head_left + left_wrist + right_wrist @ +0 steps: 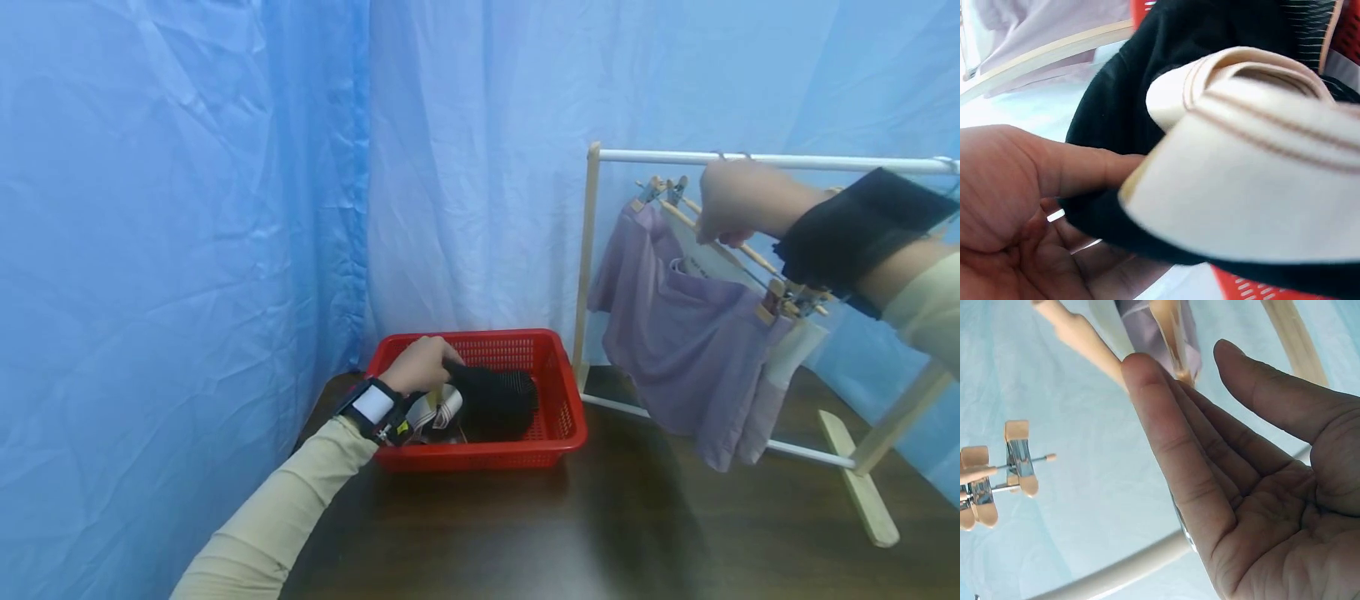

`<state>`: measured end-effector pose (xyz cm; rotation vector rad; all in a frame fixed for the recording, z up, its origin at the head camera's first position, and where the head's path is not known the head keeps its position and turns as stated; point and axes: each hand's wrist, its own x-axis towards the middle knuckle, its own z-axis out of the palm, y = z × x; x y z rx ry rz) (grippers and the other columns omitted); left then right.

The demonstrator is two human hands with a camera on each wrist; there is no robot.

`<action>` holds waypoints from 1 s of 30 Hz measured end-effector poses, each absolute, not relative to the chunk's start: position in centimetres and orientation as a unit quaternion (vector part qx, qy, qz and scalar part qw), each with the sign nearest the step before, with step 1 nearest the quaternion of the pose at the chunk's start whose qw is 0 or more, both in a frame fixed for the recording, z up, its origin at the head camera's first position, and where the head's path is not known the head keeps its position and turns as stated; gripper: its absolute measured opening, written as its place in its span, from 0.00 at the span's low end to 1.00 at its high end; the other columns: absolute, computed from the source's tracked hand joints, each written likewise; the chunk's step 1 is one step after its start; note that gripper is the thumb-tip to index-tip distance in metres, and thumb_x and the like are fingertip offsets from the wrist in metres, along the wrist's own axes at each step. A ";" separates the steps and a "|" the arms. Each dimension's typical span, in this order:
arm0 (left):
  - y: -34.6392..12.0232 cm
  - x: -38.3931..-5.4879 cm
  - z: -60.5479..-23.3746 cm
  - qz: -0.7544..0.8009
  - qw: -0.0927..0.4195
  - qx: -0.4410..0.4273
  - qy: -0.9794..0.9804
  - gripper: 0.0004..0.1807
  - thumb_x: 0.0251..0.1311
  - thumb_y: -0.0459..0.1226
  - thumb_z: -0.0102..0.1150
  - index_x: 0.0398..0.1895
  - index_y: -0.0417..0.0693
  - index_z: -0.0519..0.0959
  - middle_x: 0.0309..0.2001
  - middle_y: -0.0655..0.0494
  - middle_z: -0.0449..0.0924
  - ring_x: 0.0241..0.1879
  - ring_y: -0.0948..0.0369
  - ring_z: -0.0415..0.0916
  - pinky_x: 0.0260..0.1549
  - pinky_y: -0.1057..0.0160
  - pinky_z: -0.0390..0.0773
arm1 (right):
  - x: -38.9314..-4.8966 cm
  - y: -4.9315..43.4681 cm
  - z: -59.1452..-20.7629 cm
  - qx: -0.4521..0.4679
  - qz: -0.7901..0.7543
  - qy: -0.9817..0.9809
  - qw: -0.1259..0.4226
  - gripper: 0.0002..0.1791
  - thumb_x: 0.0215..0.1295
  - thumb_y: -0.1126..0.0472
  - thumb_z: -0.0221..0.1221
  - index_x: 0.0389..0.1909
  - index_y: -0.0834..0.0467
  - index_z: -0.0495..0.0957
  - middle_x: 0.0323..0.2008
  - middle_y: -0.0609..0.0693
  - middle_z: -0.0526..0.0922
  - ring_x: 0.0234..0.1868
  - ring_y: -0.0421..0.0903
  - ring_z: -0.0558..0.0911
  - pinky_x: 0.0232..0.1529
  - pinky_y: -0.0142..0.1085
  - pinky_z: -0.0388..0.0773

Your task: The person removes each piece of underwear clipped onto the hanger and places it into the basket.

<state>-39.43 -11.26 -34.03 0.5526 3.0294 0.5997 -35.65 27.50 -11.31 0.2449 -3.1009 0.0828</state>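
Note:
My left hand reaches into the red basket and grips the edge of a black cloth garment. In the left wrist view, the thumb lies over the black fabric and the fingers lie beneath it. A rolled white cloth with brown stripes partly covers the thumb tip. Raised at the rack, my right hand is beside wooden clip hangers. In the right wrist view its fingers are fairly straight, the thumb apart, with nothing held. A purple garment hangs from the clips, with white clothing behind.
The rack's white top bar runs across the right side, on wooden posts with a foot. Blue curtains enclose a dark wooden table. Hanger clips stick out left of the right hand in its wrist view.

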 end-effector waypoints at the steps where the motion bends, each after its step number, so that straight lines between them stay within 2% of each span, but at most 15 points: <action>1: -11.2 -39.5 -34.2 0.181 0.006 0.175 0.968 0.18 0.56 0.24 0.63 0.48 0.46 0.89 0.45 0.50 0.89 0.35 0.56 0.78 0.26 0.66 0.75 | -35.7 27.5 -11.4 0.080 0.027 -0.996 0.015 0.08 0.61 0.68 0.63 0.26 0.70 0.79 0.20 0.57 0.82 0.24 0.49 0.82 0.28 0.40 0.82; 7: -10.9 -39.7 -35.1 0.137 0.030 0.179 0.974 0.19 0.52 0.25 0.68 0.48 0.47 0.89 0.47 0.52 0.89 0.43 0.57 0.80 0.36 0.63 0.79 | -35.8 27.4 -11.9 0.087 0.017 -0.996 0.006 0.12 0.63 0.68 0.62 0.21 0.66 0.78 0.14 0.49 0.72 0.21 0.46 0.77 0.27 0.36 0.74; 13: -10.7 -39.4 -35.4 0.135 0.075 0.169 0.974 0.22 0.47 0.31 0.77 0.49 0.49 0.88 0.48 0.53 0.89 0.46 0.57 0.83 0.47 0.55 0.84 | -36.2 27.4 -11.9 0.102 0.002 -0.995 -0.004 0.16 0.64 0.67 0.61 0.16 0.63 0.74 0.12 0.47 0.71 0.19 0.45 0.77 0.27 0.35 0.73; 18: -10.5 -39.1 -35.4 0.112 0.100 0.173 0.973 0.22 0.47 0.40 0.81 0.48 0.51 0.89 0.47 0.55 0.89 0.47 0.58 0.83 0.51 0.53 0.83 | -36.7 27.3 -11.9 0.091 0.005 -0.996 -0.018 0.15 0.65 0.67 0.61 0.18 0.63 0.74 0.13 0.48 0.73 0.20 0.46 0.79 0.28 0.37 0.77; 24: -10.2 -38.7 -34.6 0.118 0.100 0.191 0.969 0.23 0.53 0.50 0.77 0.49 0.50 0.88 0.44 0.56 0.90 0.44 0.60 0.85 0.46 0.56 0.85 | -37.4 27.5 -11.7 0.078 0.042 -0.995 -0.038 0.09 0.64 0.69 0.61 0.25 0.69 0.75 0.18 0.55 0.80 0.23 0.46 0.83 0.30 0.38 0.85; 30: -9.3 -38.8 -32.6 0.159 0.056 0.221 0.961 0.20 0.63 0.49 0.69 0.51 0.48 0.87 0.45 0.54 0.90 0.45 0.58 0.86 0.45 0.57 0.85 | -37.2 27.8 -11.8 0.083 0.012 -0.996 -0.027 0.06 0.61 0.73 0.60 0.25 0.69 0.76 0.18 0.55 0.79 0.22 0.47 0.81 0.27 0.36 0.81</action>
